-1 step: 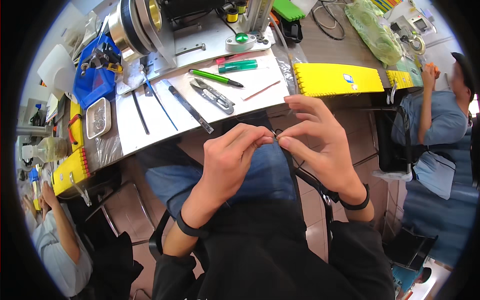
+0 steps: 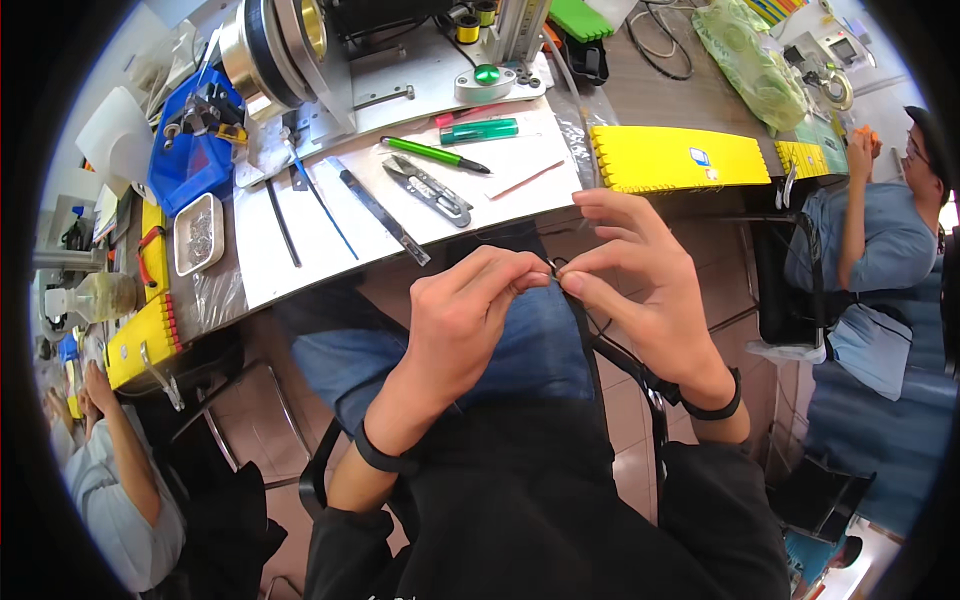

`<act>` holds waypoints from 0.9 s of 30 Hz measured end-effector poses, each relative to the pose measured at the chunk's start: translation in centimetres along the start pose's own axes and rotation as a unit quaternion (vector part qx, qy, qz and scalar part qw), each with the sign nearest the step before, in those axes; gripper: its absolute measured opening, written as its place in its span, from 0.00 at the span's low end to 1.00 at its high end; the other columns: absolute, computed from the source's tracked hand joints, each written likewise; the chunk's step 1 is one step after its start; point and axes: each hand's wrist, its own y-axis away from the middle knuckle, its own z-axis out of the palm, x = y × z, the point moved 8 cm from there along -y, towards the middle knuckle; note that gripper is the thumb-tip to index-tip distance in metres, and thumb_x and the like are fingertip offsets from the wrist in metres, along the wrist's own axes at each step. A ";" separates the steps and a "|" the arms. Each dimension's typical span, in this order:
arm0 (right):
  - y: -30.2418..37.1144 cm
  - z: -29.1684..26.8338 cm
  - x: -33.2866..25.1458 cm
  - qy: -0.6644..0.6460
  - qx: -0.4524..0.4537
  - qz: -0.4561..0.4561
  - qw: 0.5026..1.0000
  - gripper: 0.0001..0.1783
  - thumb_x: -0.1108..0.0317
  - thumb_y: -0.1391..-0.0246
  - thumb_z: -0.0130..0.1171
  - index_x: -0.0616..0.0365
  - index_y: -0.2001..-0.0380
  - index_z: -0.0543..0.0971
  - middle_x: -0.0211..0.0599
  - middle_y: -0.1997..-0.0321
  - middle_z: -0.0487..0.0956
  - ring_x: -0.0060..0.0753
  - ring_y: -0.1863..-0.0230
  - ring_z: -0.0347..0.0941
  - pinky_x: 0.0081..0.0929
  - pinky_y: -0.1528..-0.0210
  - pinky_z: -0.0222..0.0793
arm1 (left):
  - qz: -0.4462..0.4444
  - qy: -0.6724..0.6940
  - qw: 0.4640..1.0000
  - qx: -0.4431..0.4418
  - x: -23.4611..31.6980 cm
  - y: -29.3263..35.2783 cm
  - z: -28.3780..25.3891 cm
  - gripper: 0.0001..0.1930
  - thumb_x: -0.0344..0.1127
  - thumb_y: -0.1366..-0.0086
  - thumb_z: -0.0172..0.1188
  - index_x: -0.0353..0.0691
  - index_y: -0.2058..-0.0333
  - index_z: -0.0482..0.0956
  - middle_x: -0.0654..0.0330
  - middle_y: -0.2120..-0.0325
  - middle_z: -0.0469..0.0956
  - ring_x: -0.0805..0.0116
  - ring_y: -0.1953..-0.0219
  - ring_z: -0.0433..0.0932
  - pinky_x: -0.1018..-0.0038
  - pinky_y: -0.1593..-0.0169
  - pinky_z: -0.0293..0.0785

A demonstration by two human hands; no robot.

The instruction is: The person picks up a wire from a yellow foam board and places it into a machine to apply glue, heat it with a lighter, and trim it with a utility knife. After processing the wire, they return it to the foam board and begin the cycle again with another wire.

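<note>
My left hand (image 2: 462, 310) and my right hand (image 2: 640, 290) meet in front of me, just off the table's near edge and above my lap. Each pinches with thumb and forefinger at a thin dark wire-like piece (image 2: 554, 268); most of it is hidden by the fingertips, so its exact kind is unclear. The other fingers of my right hand are raised and spread, while those of my left are curled. Nearest on the white sheet (image 2: 330, 270) lie thread snips (image 2: 428, 190), a flat dark tool (image 2: 384, 217) and a green pen (image 2: 436, 154).
A winding machine (image 2: 285, 60) with a green button (image 2: 487, 75) stands at the back. Leftward are a blue bin (image 2: 195, 165) and a white tray (image 2: 199, 235) of small parts. A yellow panel (image 2: 680, 158) edges the table. Co-workers sit at right (image 2: 870, 230) and left (image 2: 120, 490).
</note>
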 end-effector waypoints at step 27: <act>0.1 1.0 1.4 -0.169 -0.059 0.055 0.982 0.07 0.73 0.50 0.64 0.64 0.67 0.83 0.42 0.45 0.73 0.34 0.43 0.69 0.31 0.40 0.63 | -0.155 0.310 0.938 -0.034 -2.7 0.7 0.9 0.14 0.23 0.38 0.59 0.34 0.52 0.80 0.52 0.60 0.82 0.71 0.61 0.81 0.76 0.55 0.80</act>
